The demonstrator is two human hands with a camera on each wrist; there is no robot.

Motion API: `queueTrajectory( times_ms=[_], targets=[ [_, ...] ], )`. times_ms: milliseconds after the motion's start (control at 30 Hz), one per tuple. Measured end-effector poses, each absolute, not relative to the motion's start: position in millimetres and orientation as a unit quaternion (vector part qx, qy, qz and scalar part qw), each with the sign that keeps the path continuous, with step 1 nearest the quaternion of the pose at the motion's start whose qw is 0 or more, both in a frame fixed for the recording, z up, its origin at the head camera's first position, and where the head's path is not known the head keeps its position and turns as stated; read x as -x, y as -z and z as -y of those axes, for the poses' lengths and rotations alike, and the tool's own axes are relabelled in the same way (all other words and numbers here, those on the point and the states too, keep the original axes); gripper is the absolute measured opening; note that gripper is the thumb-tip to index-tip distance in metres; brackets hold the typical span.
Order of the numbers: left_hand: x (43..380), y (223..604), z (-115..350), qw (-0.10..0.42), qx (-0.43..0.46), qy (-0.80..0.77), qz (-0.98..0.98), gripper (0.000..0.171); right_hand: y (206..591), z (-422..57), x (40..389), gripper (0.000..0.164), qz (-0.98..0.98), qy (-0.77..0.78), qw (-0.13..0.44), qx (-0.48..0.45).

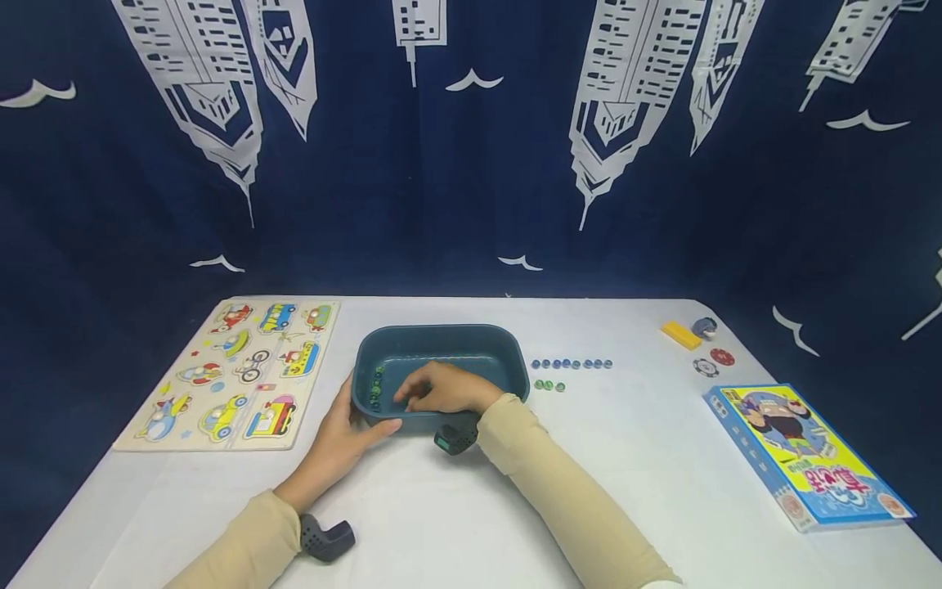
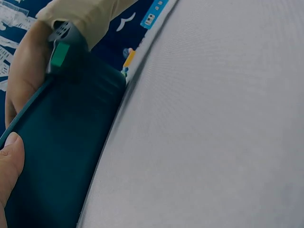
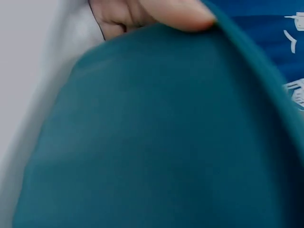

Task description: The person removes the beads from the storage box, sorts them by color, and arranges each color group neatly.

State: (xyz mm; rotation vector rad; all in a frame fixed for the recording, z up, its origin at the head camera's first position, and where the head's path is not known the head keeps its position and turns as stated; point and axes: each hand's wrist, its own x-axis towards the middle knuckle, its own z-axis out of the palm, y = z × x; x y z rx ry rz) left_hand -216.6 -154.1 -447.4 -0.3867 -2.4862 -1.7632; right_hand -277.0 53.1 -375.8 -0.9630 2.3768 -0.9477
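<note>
Marbles (image 1: 376,391) seem being arranged: left hand (image 1: 338,442) holds bin (image 1: 441,339); right hand (image 1: 443,387) may pinch one, cannot tell; next needs precision.

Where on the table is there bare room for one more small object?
The table is bare between the green marbles and the boxed game, and between the beige sleeves. It is crowded between the teal bin and the puzzle board, where the left hand is, and around the yellow block and poker chips.
</note>
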Motion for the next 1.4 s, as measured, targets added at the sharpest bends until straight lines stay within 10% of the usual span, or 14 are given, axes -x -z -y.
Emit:
queueTrajectory(
  times_ms=[733, 1400],
  targets=[
    [216, 447, 153, 0.042, 0.128, 0.573, 0.809, 0.106, 376, -24, 279, 0.013, -0.881, 0.309, 0.216, 0.286],
    [216, 446, 152, 0.028, 0.117, 0.574, 0.810, 0.108, 355, -154, 272, 0.026, -0.772, 0.509, 0.148, 0.353]
  ],
)
